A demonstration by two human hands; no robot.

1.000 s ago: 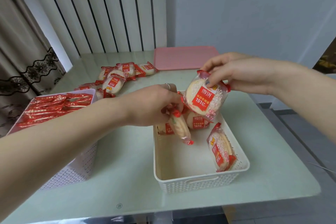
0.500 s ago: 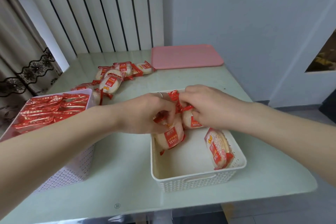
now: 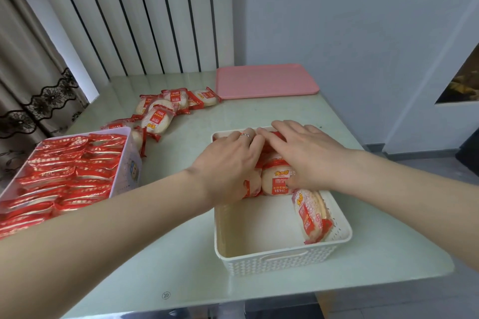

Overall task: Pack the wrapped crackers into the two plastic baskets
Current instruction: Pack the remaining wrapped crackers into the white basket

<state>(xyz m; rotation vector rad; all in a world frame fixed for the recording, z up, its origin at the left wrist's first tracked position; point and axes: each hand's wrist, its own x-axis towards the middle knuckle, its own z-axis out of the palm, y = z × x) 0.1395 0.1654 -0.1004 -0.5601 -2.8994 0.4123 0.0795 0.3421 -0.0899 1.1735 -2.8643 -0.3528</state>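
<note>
A cream plastic basket (image 3: 280, 254) stands at the centre right of the table. Both hands are at its far end, laid over a row of upright wrapped crackers (image 3: 276, 179). My left hand (image 3: 228, 163) covers the left packs and its thumb is hidden. My right hand (image 3: 303, 153) lies on the right packs, with its thumb against the front one. One more wrapped cracker (image 3: 311, 215) leans on the basket's right wall. The near half of this basket is bare. A second, white basket (image 3: 124, 160) at the left is full of red packs.
Several loose wrapped crackers (image 3: 160, 116) lie in a pile on the pale green table (image 3: 181, 254), behind the white basket. A pink board (image 3: 264, 80) rests at the far edge by the wall. A curtain hangs at the left. The table's front edge is close.
My right hand brought a cracker down from above the cream basket into its far end. Both hands then flattened over the row of packs there.
</note>
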